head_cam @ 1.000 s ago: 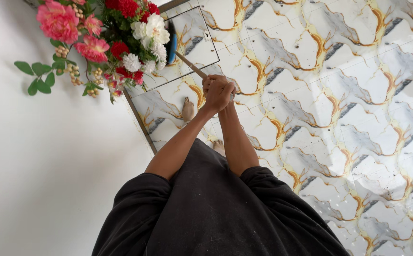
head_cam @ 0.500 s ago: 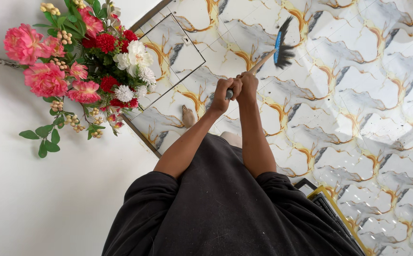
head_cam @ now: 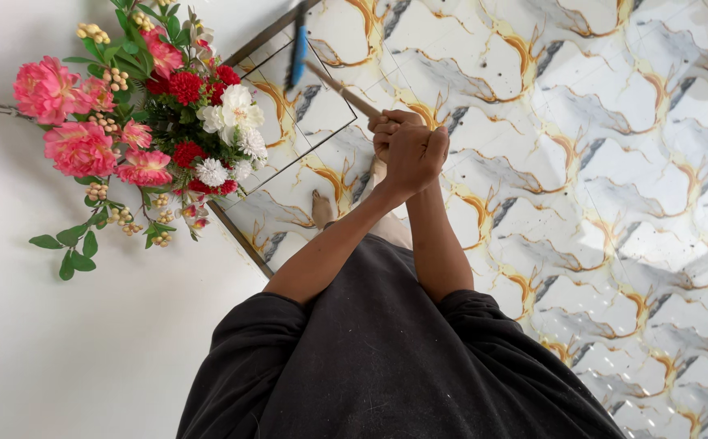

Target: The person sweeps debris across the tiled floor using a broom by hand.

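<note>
Head view: left hand [head_cam: 415,154] & right hand [head_cam: 386,130] both clenched round broom handle [head_cam: 342,90], nr flower bouquet [head_cam: 147,130].

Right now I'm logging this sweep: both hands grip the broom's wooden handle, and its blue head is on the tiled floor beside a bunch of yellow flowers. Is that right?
Not quite: the flowers are pink, red and white, not yellow, as the head view shows. The rest holds: both hands grip the wooden handle, and the blue head is on the tiled floor beside them.
</note>
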